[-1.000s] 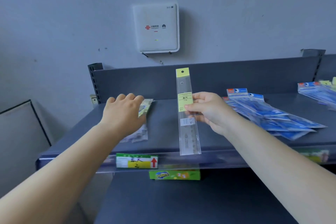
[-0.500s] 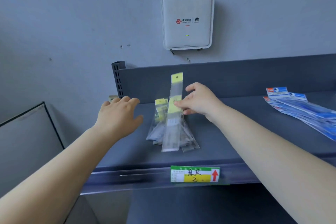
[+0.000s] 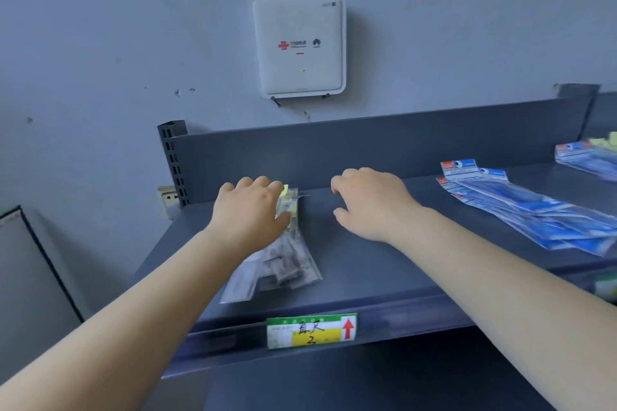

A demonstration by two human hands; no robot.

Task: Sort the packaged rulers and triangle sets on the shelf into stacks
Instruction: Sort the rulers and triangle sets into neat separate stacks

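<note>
Grey metal shelf runs across the middle of the frame, and both my arms reach onto it from the bottom corners. My left hand lies palm down on the upper end of a stack of clear ruler packets left of centre, fingers bent over their yellow header cards; whether the fingertips grip the packets I cannot tell. The packets' lower ends fan out toward the shelf's front edge. My right hand hovers just right of that stack, fingers loosely curled, holding nothing. Toward the right edge lies a spread pile of blue packets, well apart from the clear ones, and more blue packets sit at the far right. A green and yellow price tag is clipped to the shelf's front rail at bottom centre. A white box hangs on the wall above.
</note>
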